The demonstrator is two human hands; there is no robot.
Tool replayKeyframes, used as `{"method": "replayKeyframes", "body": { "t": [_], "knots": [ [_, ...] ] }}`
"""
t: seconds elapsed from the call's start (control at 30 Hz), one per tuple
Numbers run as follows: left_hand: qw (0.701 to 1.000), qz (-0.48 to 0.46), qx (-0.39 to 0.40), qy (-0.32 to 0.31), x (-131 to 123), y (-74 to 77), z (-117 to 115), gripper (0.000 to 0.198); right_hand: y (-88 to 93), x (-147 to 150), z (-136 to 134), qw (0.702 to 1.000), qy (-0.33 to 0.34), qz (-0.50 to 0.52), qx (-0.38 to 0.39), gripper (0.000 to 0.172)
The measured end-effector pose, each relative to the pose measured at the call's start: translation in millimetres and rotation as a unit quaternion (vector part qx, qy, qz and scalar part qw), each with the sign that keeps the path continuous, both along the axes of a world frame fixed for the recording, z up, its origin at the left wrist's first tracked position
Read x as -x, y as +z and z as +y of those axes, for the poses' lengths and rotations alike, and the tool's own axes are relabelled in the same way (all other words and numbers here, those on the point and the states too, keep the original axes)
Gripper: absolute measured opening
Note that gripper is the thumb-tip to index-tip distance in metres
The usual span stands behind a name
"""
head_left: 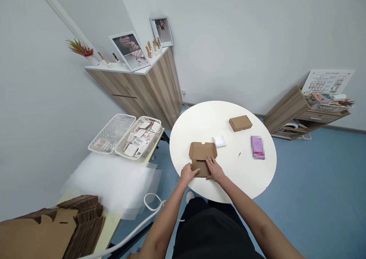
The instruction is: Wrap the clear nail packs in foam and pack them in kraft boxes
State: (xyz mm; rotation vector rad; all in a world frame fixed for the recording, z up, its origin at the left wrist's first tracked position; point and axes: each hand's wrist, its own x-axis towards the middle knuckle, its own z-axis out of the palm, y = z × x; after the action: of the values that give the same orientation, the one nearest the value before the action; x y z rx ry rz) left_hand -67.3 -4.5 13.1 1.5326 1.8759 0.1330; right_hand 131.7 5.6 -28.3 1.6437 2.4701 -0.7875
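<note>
A small brown cardboard box point(203, 150) lies on the near part of the round white table, its lid flap spread away from me. My left hand point(188, 172) grips the box's left side, thumb over the wall. On the right side, my right hand point(215, 170) holds the box with its fingers reaching onto the inner part and the thumb at the near edge. Just beyond the box is a white padded packet point(219, 141). A closed cardboard box point(240, 123) sits at the far right of the tabletop, and a purple blurred item point(257, 147) lies nearer.
On the left side table are two white baskets point(139, 138) with small packs, translucent sheets point(111, 179) and a stack of flat cardboard point(82, 228). A white cable point(137, 226) crosses beside my left arm. A wooden cabinet point(154, 83) stands behind, a low shelf point(288, 114) right.
</note>
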Motion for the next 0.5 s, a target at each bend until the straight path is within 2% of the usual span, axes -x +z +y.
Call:
{"method": "replayKeyframes", "body": {
  "t": [0.13, 0.23, 0.4, 0.5],
  "knots": [
    [0.998, 0.051, 0.027, -0.035, 2, 1.3, 13, 0.034, 0.9, 1, 0, 1.000, -0.003, 0.002, 0.005, 0.126],
    [0.995, 0.087, 0.035, -0.031, 2, -1.5, 22, 0.023, 2.2, 2, 0, 1.000, -0.005, 0.005, 0.004, 0.126],
    [0.992, 0.117, 0.041, -0.021, 1, -6.5, 30, 0.025, 4.6, 2, 2, 1.000, -0.007, 0.003, 0.017, 0.129],
    [0.991, 0.129, 0.035, -0.026, 2, -8.8, 33, 0.015, 6.5, 3, 2, 1.000, -0.002, -0.003, 0.016, 0.129]
  ]
}}
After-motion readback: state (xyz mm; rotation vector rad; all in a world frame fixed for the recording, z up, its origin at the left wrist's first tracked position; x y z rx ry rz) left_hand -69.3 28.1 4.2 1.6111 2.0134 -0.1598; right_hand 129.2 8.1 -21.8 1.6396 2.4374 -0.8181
